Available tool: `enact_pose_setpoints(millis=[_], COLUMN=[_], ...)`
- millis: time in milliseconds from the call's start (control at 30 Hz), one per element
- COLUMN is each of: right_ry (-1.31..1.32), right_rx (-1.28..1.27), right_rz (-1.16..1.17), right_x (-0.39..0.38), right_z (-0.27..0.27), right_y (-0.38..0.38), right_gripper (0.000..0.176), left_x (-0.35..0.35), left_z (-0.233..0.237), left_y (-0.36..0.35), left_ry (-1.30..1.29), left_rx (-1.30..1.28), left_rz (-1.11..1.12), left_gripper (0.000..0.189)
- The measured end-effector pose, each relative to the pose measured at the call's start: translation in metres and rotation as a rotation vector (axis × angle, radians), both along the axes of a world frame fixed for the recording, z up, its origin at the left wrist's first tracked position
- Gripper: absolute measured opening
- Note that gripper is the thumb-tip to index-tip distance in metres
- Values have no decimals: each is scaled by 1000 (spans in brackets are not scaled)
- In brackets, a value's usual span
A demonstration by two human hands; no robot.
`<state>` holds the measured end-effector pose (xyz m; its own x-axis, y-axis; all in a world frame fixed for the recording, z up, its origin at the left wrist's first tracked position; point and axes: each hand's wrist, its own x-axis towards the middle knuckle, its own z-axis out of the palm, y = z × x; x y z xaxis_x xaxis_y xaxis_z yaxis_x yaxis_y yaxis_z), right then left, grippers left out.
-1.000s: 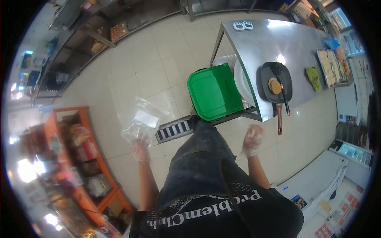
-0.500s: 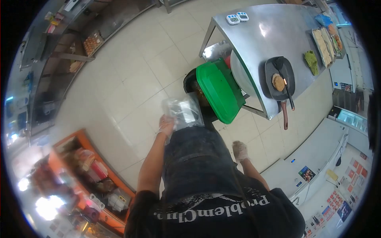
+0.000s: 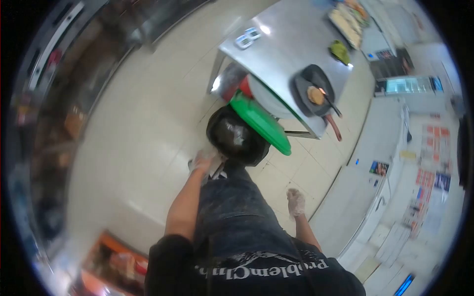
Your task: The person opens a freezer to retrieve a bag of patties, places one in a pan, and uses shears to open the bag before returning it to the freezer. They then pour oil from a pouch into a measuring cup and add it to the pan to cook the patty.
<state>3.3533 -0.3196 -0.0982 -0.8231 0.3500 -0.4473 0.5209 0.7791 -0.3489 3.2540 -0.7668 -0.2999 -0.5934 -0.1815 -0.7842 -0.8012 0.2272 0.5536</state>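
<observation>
Professional-looking kitchen, stainless-steel table (image 3: 274,52), pan (image 3: 301,92) holding a browned patty (image 3: 315,95), glass-fronted cabinet (image 3: 409,85), tiled floor (image 3: 148,123)

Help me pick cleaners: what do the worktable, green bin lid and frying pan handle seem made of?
Worktable: probably stainless steel, satin, given grey sheen and glare. Green bin lid: likely plastic, smooth, evenly coloured. Frying pan handle: perhaps wood or plastic; brown, finish too blurred.

Two small white timers (image 3: 244,42) sit near one corner of the silver metal table (image 3: 279,47). A dark square frying pan (image 3: 301,90), its brown handle (image 3: 334,127) overhanging the table's edge, holds a round brown patty (image 3: 315,95). On the table lies a crumpled green cloth (image 3: 339,52).
</observation>
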Motion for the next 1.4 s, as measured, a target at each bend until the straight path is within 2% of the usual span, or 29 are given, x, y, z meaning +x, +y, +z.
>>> enact_pose_setpoints(millis=[33,67,133,233,267,300,333,367,400,433,467,500,533,567,600,633,667,733,800,867,933,967,1033,1067,1133,1233,1300,1367,1400], right_ry=[67,128,262,459,408,356,775,456,627,272,349,679,465,217,190,421,386,284,161,582,473,475,275,276,-36,127,402,528,526], right_rx=[-49,-106,-294,-451,-228,-18,185,393,826,978,866,720,748,548,547,-119,-112,-16,-51,-551,137,134,171,168,468,256,-888,-895,-888], right_rz=[-57,-158,-329,-441,-403,-343,-32,-228,131,260,202,305,211,-7,-68,-331,-276,-327,-711,-789,-430,-414,-378,-368,-23,-72,-378,-593,-583], right_x=[-6,-23,-72,-146,-173,-201,-205,-248,-252,-272,-279,-299,-304,-312,-330,-359,-350,-361,-367,-381,-388,-403,-404,-405,-398,-369,-348,-344,-335], right_z=[-1,10,48,47,39,21,-54,-34,-27,15,29,-61,-14,38,-9,-80,-52,-94,-21,-88,-97,-98,-99,-99,-73,-61,-76,-33,-25], right_y=[-10,-27,-59,-58,-40,-10,64,58,75,70,72,185,148,100,147,228,175,221,144,201,210,207,202,199,168,107,86,4,-20], right_gripper=[34,32,30,29,30,32,33,30,27,24,26,38,37,38,43,52,44,39,44,43,44,44,41,41,40,34,69,71,71], left_x=[14,22,67,112,129,165,197,210,202,215,240,254,256,258,261,257,263,276,277,277,300,288,247,230,218,162,119,91,82], left_z=[-3,28,8,36,45,-3,-38,-31,13,17,10,16,31,57,78,93,101,115,122,108,63,72,104,110,90,114,134,134,131], left_y=[-20,-47,-102,-177,-202,-240,-274,-292,-291,-314,-334,-344,-347,-342,-333,-328,-328,-325,-319,-318,-332,-329,-341,-345,-362,-373,-377,-391,-402], left_ry=[19,42,60,-103,-134,-102,-64,-104,-207,-191,-159,-145,-149,-173,-197,-198,-232,-297,-362,-415,-379,-382,-444,-437,-365,-314,-293,-152,-72], left_rx=[-164,-36,-155,-212,-202,-275,-358,-481,-356,-388,-474,-550,-572,-531,-480,-487,-492,-516,-521,-511,-362,-358,-547,-534,-581,-500,-449,-518,-512], left_rz=[-104,-59,-63,131,245,81,-77,-47,425,501,292,69,124,343,562,612,576,440,466,518,677,692,325,393,332,457,502,387,216], left_gripper=[92,87,78,69,64,59,55,46,43,43,44,47,47,54,62,62,62,65,65,66,65,65,68,69,68,64,64,64,62])
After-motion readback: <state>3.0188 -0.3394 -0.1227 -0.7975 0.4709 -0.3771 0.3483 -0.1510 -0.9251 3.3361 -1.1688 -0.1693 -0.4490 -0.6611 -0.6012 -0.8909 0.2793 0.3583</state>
